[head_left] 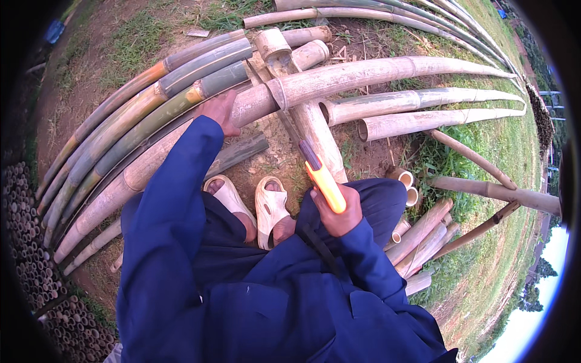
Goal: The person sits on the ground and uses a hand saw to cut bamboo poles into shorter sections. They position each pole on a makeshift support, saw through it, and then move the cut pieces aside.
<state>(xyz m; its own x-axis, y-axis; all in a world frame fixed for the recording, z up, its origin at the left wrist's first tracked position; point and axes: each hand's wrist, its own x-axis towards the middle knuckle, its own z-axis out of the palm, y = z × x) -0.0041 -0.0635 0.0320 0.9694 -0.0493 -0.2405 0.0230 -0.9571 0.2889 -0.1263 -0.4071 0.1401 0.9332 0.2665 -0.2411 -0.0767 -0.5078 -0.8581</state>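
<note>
A long, thick, pale bamboo pole (357,77) lies across in front of me, resting on an upright-looking bamboo support (316,130). My left hand (220,112) grips this pole to the left of the support; part of its fingers is hidden. In my right hand (338,212) is the orange handle of a hand saw (325,181). The saw's blade reaches away from me and crosses the pole just left of the support. Whether its teeth are in a cut is too small to tell. A short greenish bamboo piece (241,152) lies below my left hand.
Several green-brown bamboo poles (160,91) lie beyond my left arm. Two pale poles (417,98) extend right. More long poles (375,15) lie at the far side. Cut bamboo pieces (423,239) sit by my right knee, near a bamboo frame (478,186). Stacked bamboo (30,236) fills the left edge.
</note>
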